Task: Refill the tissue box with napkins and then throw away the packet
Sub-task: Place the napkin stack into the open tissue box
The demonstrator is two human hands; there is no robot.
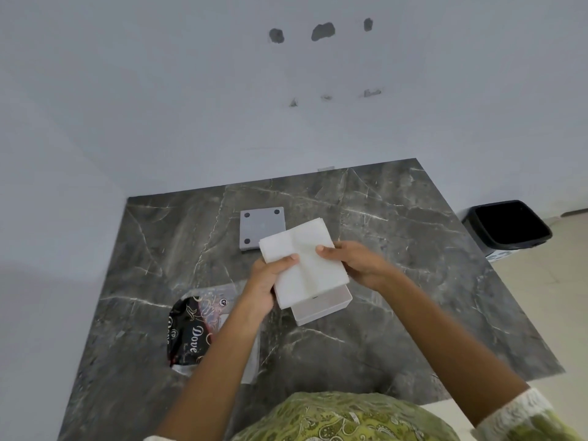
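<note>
Dark marble bench [397,313] against a white wall: nearest lies the black packet [187,332], at left. Both hands hold the white napkins [305,259] above the open tissue box [321,308], left hand [265,281] and right hand [356,262] fingers pinching opposite edges. Beyond lies the grey lid [259,227]; a black bin [509,227] stands on the floor, far right.

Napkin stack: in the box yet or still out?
Out. Both hands, left hand and right hand, hold the white napkin stack above the white tissue box; the grey square lid lies apart on the marble table.
</note>
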